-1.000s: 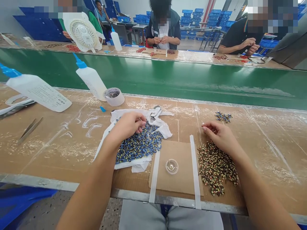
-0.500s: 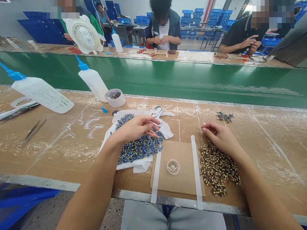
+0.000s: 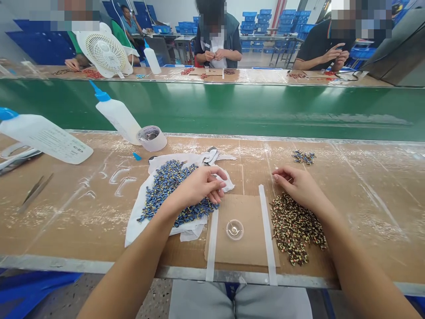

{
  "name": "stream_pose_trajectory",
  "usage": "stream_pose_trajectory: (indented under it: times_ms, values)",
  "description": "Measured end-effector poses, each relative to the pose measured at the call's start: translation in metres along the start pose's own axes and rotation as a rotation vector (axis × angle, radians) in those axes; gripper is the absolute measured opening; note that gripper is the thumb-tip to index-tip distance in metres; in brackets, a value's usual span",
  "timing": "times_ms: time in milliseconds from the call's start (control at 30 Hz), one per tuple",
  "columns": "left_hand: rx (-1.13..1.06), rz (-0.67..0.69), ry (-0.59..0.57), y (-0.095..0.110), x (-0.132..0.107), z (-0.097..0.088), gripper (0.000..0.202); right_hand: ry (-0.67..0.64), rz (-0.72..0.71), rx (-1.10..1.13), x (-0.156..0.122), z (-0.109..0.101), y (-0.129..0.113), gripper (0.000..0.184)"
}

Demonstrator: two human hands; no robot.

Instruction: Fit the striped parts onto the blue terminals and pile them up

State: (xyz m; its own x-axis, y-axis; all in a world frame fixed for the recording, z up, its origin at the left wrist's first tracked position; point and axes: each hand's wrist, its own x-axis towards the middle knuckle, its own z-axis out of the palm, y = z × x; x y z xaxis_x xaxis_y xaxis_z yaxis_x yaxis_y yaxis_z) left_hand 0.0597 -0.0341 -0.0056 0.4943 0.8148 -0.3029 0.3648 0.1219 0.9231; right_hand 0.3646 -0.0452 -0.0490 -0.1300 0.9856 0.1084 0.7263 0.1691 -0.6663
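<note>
My left hand (image 3: 206,185) is over the right edge of a pile of small blue-and-yellow pieces (image 3: 162,188) on a white cloth (image 3: 134,228). Its thumb and fingers are curled together, and anything between them is too small to name. My right hand (image 3: 294,182) pinches thumb to forefinger at the far side of a heap of tiny dark, cream and red pieces (image 3: 295,230). A pale speck shows at those fingertips, too small to identify. Between the hands, a small clear cup (image 3: 234,230) with a thin stick inside stands on a taped cardboard sheet (image 3: 245,252).
Two white bottles with blue nozzles, one leaning (image 3: 117,118) and one tilted nearer (image 3: 49,137), are at left beside a tape roll (image 3: 152,138). Tweezers (image 3: 36,192) lie far left. A small blue cluster (image 3: 303,157) sits beyond my right hand. Co-workers sit across the green belt (image 3: 212,108).
My left hand has lowered slightly towards the cardboard and its fingers have curled in closer. My right hand keeps its pinch in nearly the same place. The whole view has shifted a little.
</note>
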Motion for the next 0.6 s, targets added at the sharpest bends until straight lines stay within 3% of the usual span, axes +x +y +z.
stream_pose_trajectory:
  times_ms: [333,600]
  values:
    - [0.154,0.03,-0.039,-0.005,0.003,0.017,0.013,-0.032,0.006,0.033,-0.001,0.002,0.0,0.021]
    - [0.463,0.147,0.144,-0.006,0.002,0.02,0.006,-0.138,-0.003,0.377,-0.012,0.013,-0.038,0.023]
